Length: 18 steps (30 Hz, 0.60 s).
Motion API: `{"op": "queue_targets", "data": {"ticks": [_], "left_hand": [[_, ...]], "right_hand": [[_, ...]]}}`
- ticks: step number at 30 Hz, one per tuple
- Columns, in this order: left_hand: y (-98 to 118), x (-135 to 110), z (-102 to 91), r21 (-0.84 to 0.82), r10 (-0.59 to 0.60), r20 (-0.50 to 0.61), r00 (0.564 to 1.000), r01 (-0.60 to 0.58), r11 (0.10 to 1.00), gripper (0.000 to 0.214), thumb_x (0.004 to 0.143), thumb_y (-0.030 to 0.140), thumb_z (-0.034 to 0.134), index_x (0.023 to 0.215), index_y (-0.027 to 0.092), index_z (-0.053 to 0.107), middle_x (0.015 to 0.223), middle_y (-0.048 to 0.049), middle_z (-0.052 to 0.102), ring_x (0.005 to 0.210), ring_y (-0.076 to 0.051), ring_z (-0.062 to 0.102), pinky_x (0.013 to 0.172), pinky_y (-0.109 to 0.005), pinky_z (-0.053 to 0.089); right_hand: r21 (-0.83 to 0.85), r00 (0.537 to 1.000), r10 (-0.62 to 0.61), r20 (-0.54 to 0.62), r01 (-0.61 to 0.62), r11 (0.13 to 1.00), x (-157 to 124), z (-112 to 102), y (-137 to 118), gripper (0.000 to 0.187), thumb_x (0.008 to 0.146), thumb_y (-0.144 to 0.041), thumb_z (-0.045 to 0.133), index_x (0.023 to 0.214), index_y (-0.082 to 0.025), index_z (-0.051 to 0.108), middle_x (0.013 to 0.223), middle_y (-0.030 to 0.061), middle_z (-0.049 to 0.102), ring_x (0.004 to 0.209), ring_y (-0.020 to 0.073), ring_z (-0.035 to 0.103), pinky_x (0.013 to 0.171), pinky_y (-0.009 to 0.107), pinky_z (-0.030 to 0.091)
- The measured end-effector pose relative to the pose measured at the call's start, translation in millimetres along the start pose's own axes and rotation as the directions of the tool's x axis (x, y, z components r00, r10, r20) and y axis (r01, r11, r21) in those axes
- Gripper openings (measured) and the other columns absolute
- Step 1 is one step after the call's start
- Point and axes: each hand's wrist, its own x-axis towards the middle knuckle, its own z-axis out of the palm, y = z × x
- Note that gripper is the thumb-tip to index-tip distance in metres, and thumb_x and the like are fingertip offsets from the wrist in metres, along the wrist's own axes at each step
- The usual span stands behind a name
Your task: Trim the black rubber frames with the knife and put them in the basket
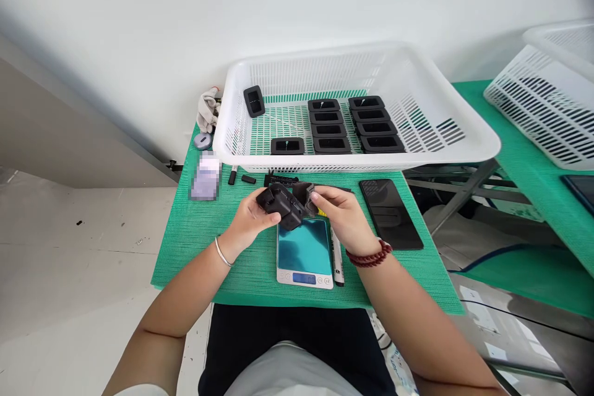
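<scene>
My left hand (249, 221) is closed around a black moulded plastic housing (282, 205), thumb on its near side. Between the thumb and fingers of my right hand (346, 216) is a thin dark grey piece (307, 195), held against the housing's right side; whether the two are joined I cannot tell. Both are raised just above the far end of a digital scale (304, 250) with a shiny blue-green plate. A white marker pen (338, 260) lies along the scale's right edge, below my right hand. Something yellow shows in part by my right fingers.
Behind my hands stands a white plastic basket (325, 159) holding several black rectangular frames (371, 127). A black phone (391, 213) lies to the right. Dark calipers (281, 179), a black cap (248, 179) and a grey round case (203, 140) are on the green table (208, 278).
</scene>
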Motion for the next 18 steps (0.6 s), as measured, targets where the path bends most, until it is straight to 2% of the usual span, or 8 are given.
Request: {"op": "queue_targets", "data": {"ticks": [6, 9, 14, 18], "left_hand": [[-0.7, -0.3, -2.1, 0.076, -0.022, 0.043, 0.999, 0.018, 0.997, 0.050, 0.058, 0.043, 0.084, 0.098, 0.017, 0.067, 0.091, -0.0066, 0.068, 0.089, -0.022, 0.063, 0.079, -0.036, 0.052], [0.1, 0.4, -3.1, 0.067, -0.031, 0.063, 0.998, 0.027, 0.997, 0.049, 0.058, 0.040, 0.084, 0.099, 0.018, 0.068, 0.091, -0.0063, 0.070, 0.088, -0.022, 0.064, 0.078, -0.036, 0.053], [-0.3, 0.5, -3.8, 0.069, -0.042, 0.080, 0.996, 0.036, 0.997, 0.047, 0.060, 0.038, 0.083, 0.099, 0.017, 0.069, 0.092, -0.0067, 0.070, 0.088, -0.022, 0.066, 0.077, -0.035, 0.054], [-1.1, 0.4, -3.9, 0.092, -0.035, 0.081, 0.996, 0.027, 0.995, 0.047, 0.061, 0.037, 0.083, 0.102, 0.018, 0.069, 0.092, -0.0064, 0.070, 0.087, -0.021, 0.065, 0.076, -0.033, 0.053]], "right_hand": [[-0.017, 0.991, 0.038, 0.125, -0.037, 0.999, -1.5, 2.2, -4.2, 0.035, 0.078, -0.055, 0.064, 0.083, -0.020, 0.072, 0.079, 0.0036, 0.067, 0.076, 0.0174, 0.058, 0.072, 0.033, 0.051], [-0.024, 0.989, 0.052, 0.140, -0.050, 0.998, -0.9, 0.1, -2.7, 0.036, 0.080, -0.055, 0.061, 0.077, -0.020, 0.069, 0.072, 0.0025, 0.062, 0.070, 0.0159, 0.055, 0.067, 0.031, 0.048], [-0.043, 0.994, 0.006, 0.108, -0.001, 0.999, -0.9, -0.4, -4.2, 0.040, 0.086, -0.051, 0.056, 0.063, -0.019, 0.058, 0.060, -0.0010, 0.050, 0.059, 0.0110, 0.045, 0.057, 0.026, 0.040], [-0.093, 0.978, -0.008, 0.210, 0.028, 0.995, -2.5, 3.8, -7.8, 0.036, 0.086, -0.049, 0.056, 0.067, -0.019, 0.061, 0.066, 0.0004, 0.057, 0.063, 0.0121, 0.049, 0.061, 0.028, 0.042]]}}
